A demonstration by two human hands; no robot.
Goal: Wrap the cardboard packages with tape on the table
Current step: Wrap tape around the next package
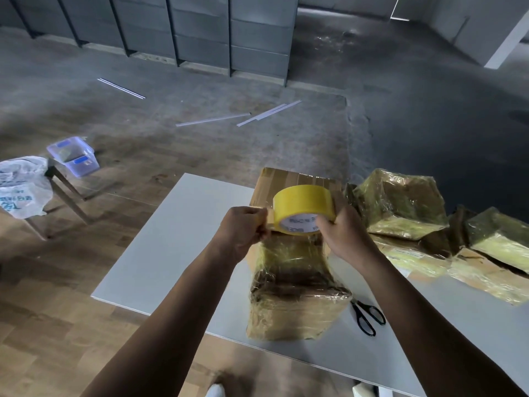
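**Free zone.** The left part of the counter (pixel 177 253) is bare from its left edge up to the near package (pixel 292 296); access there is open from the left and from above.

**Obstacles.**
- The near package stands mid-counter at the front edge. The rear package (pixel 286 181) sits directly behind it.
- The left grip (pixel 243 227) and right grip (pixel 343 233) hold the tape roll (pixel 303 206) above these packages, blocking the way down from overhead.
- A pile of wrapped packages (pixel 400 202) fills the right side of the counter.
- Between the near package and the pile is a narrow bare strip. Scissors (pixel 366 315) lie in it, just beside the near package.
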